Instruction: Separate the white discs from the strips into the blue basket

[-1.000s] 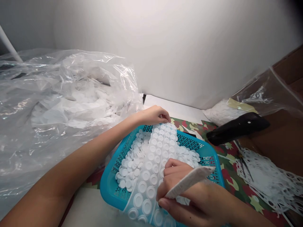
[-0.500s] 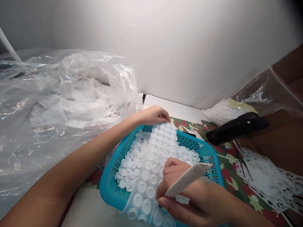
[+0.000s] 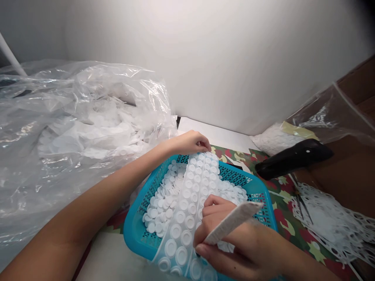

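A long translucent strip [image 3: 184,205] with rows of round white ring-marked discs lies lengthwise across a blue plastic basket [image 3: 137,244]. At the strip's far end, my left hand [image 3: 193,142] is closed, its fingers pinching the edge. Over the strip's near right part, my right hand [image 3: 231,234] grips a slim tool [image 3: 234,222] with a flat handle wrapped in whitish material. Its dark tip barely shows under my thumb, so its kind is unclear. Many loose white discs [image 3: 159,212] fill the basket beneath and beside the strip.
A large clear plastic bag [image 3: 88,125] of white scraps spreads over the left. On the right are a black handle-like object [image 3: 293,158], a pile of punched-out white webbing [image 3: 334,218] and a bag of white pieces [image 3: 272,138]. Camouflage-patterned cloth [image 3: 283,207] covers the table.
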Demonstrator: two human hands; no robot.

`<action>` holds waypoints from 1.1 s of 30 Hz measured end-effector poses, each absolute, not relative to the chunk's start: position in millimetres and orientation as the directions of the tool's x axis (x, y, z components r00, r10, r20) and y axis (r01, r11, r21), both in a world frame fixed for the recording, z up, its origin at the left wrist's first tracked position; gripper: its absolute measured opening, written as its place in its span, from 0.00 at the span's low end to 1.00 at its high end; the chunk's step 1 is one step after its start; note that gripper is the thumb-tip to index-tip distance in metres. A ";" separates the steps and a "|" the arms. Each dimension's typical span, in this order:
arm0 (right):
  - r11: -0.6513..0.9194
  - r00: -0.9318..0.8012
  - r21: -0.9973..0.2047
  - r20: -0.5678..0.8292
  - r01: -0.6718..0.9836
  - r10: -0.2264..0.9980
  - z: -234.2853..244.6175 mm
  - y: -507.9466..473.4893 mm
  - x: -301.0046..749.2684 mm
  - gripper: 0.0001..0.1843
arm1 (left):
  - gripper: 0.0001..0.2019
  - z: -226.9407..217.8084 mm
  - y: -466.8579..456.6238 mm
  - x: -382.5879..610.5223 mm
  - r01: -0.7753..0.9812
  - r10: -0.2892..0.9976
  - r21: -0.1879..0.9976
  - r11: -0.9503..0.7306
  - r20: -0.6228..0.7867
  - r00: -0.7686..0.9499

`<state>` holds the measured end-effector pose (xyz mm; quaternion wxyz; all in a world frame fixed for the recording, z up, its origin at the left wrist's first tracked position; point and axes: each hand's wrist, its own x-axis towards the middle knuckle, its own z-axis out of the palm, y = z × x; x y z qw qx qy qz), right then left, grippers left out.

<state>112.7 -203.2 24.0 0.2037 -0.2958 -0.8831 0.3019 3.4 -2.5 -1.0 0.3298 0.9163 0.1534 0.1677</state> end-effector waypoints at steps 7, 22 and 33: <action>0.642 -0.742 -0.652 0.178 0.403 0.646 23.6 -202.8 113.1 0.02 | 0.11 -0.7 -2.7 3.4 0.167 0.385 0.655 -0.737 0.205 0.900; 0.630 -0.751 -0.658 0.146 0.413 0.644 22.0 -202.9 111.8 0.04 | 0.12 0.4 -3.8 3.2 0.189 0.395 0.647 -0.739 0.188 0.899; 0.619 -0.747 -0.660 0.130 0.425 0.652 22.2 -202.2 112.4 0.04 | 0.11 1.4 -4.6 3.5 0.204 0.399 0.639 -0.742 0.176 0.900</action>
